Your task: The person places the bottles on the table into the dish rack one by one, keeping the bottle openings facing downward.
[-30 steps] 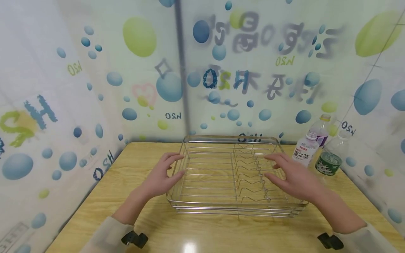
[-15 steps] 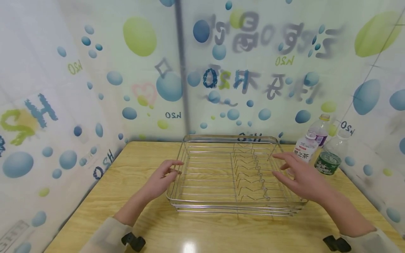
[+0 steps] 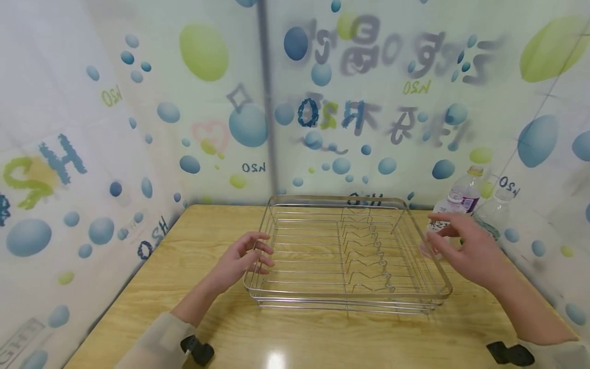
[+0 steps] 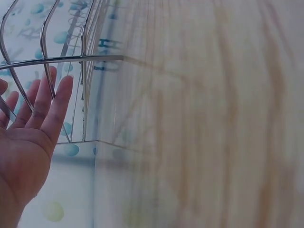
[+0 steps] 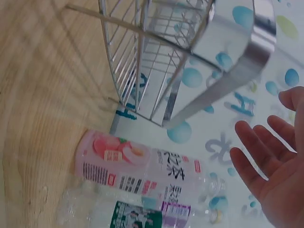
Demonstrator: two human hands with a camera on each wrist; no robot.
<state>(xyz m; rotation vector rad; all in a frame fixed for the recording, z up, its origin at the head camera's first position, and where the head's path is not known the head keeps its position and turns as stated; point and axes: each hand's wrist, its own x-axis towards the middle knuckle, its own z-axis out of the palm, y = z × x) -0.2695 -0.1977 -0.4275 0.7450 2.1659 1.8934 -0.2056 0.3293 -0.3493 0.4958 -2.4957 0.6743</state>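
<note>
A silver wire dish rack (image 3: 341, 295), with zigzag dividers right of its middle, stands on the wooden table. At its left side is my left hand (image 3: 235, 264), fingers reaching over the rim in the head view. The left wrist view has this hand (image 4: 28, 147) palm toward the camera, fingers fairly straight beside the metal bars; contact is hard to tell. My right hand (image 3: 475, 251) hovers past the rack's right rim, loosely spread. Below it, a pink peach drink bottle (image 5: 137, 161) stands near the rack, and the right hand (image 5: 280, 175) holds nothing.
Behind the right hand stand a clear bottle with a green label (image 5: 135, 216) and a bottle with a purple label (image 3: 469, 199). A bubble-patterned curtain (image 3: 221, 174) encloses the table (image 3: 221, 220) at the back and both sides.
My right hand has moved right, from over the rack to in front of the bottles. My left hand stays at the rack's left rim, its fingers shifted slightly. The rack has not visibly moved.
</note>
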